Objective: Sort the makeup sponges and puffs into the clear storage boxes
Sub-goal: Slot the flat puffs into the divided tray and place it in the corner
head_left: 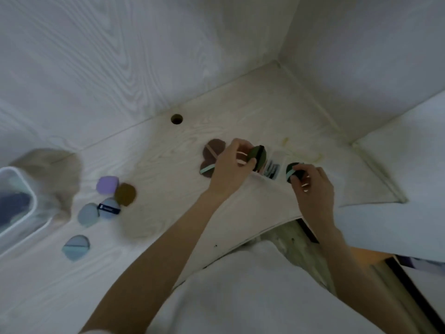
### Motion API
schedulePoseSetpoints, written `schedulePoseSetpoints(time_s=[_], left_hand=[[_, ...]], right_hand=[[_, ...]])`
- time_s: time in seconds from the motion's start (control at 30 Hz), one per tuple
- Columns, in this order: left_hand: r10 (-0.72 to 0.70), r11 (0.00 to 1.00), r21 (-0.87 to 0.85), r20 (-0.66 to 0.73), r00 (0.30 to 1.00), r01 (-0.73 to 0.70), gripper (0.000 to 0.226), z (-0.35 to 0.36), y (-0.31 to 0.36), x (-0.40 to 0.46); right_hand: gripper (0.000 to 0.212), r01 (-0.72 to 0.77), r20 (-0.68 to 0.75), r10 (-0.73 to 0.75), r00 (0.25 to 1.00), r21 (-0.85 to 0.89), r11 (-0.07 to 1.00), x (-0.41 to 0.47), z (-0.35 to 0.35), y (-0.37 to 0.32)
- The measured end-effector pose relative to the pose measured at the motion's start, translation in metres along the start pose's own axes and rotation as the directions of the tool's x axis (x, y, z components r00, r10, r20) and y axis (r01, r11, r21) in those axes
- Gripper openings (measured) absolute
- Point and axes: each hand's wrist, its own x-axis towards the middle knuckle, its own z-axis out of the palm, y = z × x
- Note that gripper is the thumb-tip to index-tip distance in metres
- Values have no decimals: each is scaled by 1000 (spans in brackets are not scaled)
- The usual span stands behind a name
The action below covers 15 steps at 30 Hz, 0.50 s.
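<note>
Head view: left hand [228, 168] pinches a dark olive round puff [259, 157], right hand [313, 186] grips a dark green strapped puff [294, 172] near the counter's [168, 150] right edge; either could slip beside the blurred clear box [273, 168].

this looks like a home, at a built-in desk [168, 145] of pale wood grain set into a corner, with matching panelled walls [120, 56] rising on two sides. a round cable hole [176, 119] is cut into the top near the back. makeup puffs [108, 203] lie loose on it, and a clear plastic storage box [21, 189] stands at the left edge.
</note>
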Motion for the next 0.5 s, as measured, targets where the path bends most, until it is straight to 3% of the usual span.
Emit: schedulePoseSetpoints(time_s=[0.2,0.33,0.4,0.5], left_hand=[[93,942,309,141,986,-133,25,78,6,15],[130,757,597,262,956,-266,24,95,-4,19],[141,666,678,295,945,-311,25,93,-10,20],[165,634,701,289,943,-326,23,91,-9,22]], right_hand=[[13,-135,0,137,991,156,979,10,-12,37],[14,-172,-25,181,983,214,962,2,2,56],[16,-146,-84,167,982,218,965,-7,13,59],[18,32,-135,-10,991,165,986,-12,17,71]])
